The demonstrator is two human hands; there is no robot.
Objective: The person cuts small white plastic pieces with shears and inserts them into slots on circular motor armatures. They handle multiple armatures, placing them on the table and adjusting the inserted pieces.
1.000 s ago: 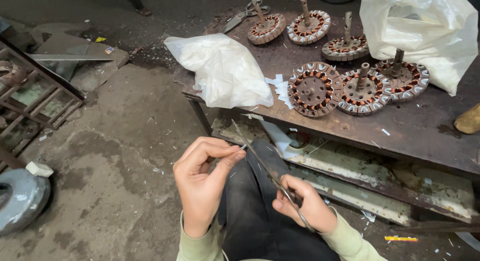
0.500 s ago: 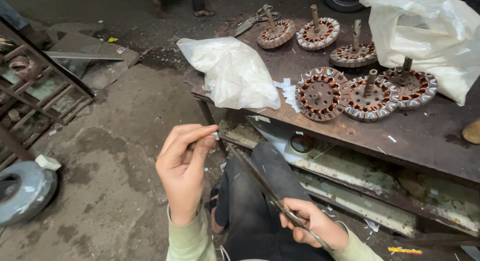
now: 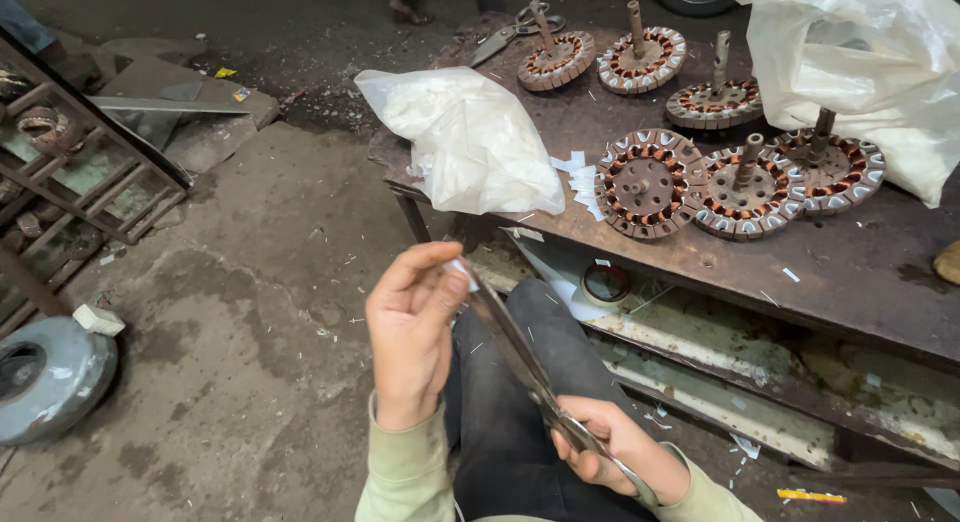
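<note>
My left hand (image 3: 412, 327) is raised over my lap, fingers pinched on a small white paper strip (image 3: 458, 271). My right hand (image 3: 622, 447) grips the handles of long metal scissors (image 3: 515, 347), whose blades reach up to the strip at my left fingertips. Both hands hover above my dark trousers (image 3: 505, 412). On the rusty workbench (image 3: 860, 267) ahead lie several round copper-wound stators (image 3: 643, 184), some with a shaft standing up. Small white paper pieces (image 3: 578, 176) lie beside the nearest stator.
A white plastic bag (image 3: 465, 142) sits on the bench's left corner and a bigger one (image 3: 860, 62) at the far right. A second pair of scissors (image 3: 510, 32) lies at the back. A tape roll (image 3: 604, 282) rests on the lower shelf. A grey round housing (image 3: 45, 377) and metal rack (image 3: 70, 172) stand left.
My left hand has kept its pinch while the scissor blades came up to the paper strip. The view has shifted slightly, bringing the bench closer.
</note>
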